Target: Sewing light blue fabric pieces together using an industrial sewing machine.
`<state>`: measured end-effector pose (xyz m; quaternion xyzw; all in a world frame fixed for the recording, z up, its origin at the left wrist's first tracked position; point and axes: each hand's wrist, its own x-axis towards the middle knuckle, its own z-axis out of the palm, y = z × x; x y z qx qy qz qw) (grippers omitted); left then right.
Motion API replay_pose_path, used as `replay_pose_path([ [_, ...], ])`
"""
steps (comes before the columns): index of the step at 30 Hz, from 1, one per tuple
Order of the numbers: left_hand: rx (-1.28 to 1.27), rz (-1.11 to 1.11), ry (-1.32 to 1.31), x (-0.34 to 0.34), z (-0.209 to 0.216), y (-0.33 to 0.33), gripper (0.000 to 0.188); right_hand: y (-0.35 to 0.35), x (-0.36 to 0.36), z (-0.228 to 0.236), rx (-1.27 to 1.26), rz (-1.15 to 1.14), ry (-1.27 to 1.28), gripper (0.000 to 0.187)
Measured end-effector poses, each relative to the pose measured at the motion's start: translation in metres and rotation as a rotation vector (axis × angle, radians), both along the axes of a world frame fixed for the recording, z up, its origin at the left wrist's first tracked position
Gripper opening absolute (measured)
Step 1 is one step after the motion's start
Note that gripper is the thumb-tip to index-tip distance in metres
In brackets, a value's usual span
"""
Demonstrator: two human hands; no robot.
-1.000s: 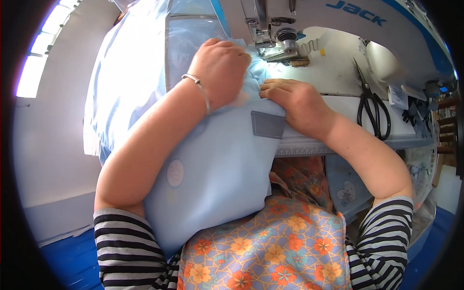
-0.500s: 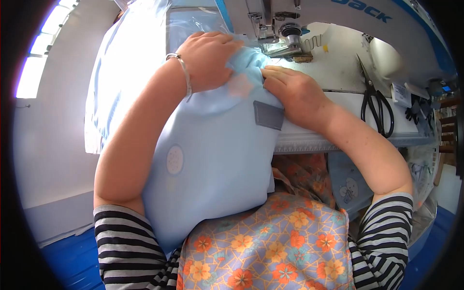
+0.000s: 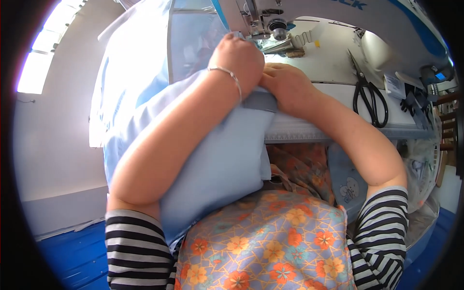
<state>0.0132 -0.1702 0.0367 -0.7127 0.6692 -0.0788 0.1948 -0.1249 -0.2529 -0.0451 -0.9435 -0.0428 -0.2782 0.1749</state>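
Observation:
Light blue fabric (image 3: 217,159) drapes from the sewing machine (image 3: 309,12) down over my lap. At its top edge, just in front of the presser foot, my left hand (image 3: 237,60) is closed on the fabric with knuckles up. Against it lies my right hand (image 3: 289,87), its fingers together on the fabric edge and their tips hidden behind the left hand. A grey rectangular patch (image 3: 259,101) on the fabric shows just below both hands. What lies under the left palm is hidden.
Black-handled scissors (image 3: 369,96) lie on the machine bed at the right, near small tools (image 3: 418,101). A ruler strip (image 3: 299,134) runs along the table's front edge. More pale fabric (image 3: 130,82) is spread at the left. A floral apron (image 3: 270,241) covers my lap.
My left hand has gone from spread on the fabric to closed, moving right and up against my right hand. The fabric at the left has folded over, covering its round oval patch.

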Motion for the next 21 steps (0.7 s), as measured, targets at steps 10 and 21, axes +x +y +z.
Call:
replay_pose_path([
  [10, -0.654, -0.247, 0.115, 0.039, -0.054, 0.005, 0.019, 0.009, 0.001, -0.009, -0.034, -0.07, -0.053, 0.015],
  [21, -0.557, -0.41, 0.357, 0.075, -0.046, 0.003, 0.014, 0.007, 0.0, -0.004, 0.119, -0.052, -0.019, 0.032],
])
